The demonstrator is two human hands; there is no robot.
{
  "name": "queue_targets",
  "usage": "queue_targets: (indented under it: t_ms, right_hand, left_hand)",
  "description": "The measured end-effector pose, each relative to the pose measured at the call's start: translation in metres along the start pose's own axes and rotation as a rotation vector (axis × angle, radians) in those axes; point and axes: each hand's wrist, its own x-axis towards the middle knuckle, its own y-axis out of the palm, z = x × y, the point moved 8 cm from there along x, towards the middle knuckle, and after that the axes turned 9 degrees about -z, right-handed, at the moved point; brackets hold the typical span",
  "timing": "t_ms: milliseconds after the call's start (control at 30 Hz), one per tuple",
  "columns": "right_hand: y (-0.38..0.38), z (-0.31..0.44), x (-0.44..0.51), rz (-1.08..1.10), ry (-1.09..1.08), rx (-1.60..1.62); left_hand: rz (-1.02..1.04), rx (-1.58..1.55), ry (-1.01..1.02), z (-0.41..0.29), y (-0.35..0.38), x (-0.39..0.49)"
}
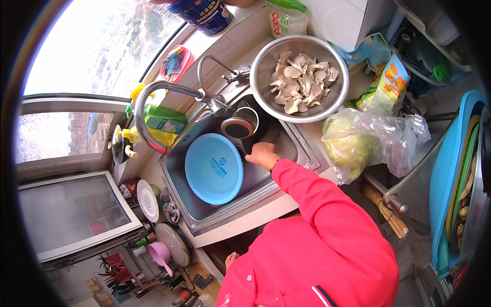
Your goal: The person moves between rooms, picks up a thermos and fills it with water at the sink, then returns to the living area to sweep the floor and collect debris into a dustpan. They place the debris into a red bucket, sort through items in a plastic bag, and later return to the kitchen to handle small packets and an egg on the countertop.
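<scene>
My right hand (264, 155), fingers curled, is over the stainless steel sink (215, 221), close to the right rim of a round light-blue plastic basin (215, 184). Whether the fingers hold anything cannot be told from here. Just beyond the hand lie a dark pot (264, 115) and a metal vessel (251, 114) with a dark round base or lid. The basin bears printing. My left hand (231, 258) seems to be low beside the jacket, with only a few fingertips showing; the rest is hidden.
A steel bowl (341, 96) of torn oyster mushrooms (301, 82) stands behind the sink's right corner. A bagged cabbage-like vegetable (347, 144) sits right of the sink. The curved faucet (144, 103) arches over the left side, near detergent bottles (165, 119). A white plate (147, 200) leans at left.
</scene>
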Motion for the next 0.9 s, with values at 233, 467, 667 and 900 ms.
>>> queue_targets:
  t_ms: [233,467,667,900]
  right_hand:
    - [-0.009,0.003,-0.005,0.0,-0.032,-0.035]
    - [-0.009,0.003,-0.008,0.004,-0.04,-0.031]
    - [-0.001,0.0,-0.004,0.013,-0.022,-0.033]
    - [-0.005,0.001,-0.007,0.024,-0.059,-0.043]
  left_hand:
    - [0.041,0.069,0.047,-0.025,0.012,-0.016]
    - [0.061,0.045,0.037,-0.034,0.028,-0.026]
    - [0.05,0.038,0.008,-0.021,0.033,-0.032]
    - [-0.027,0.032,-0.005,-0.021,0.043,-0.062]
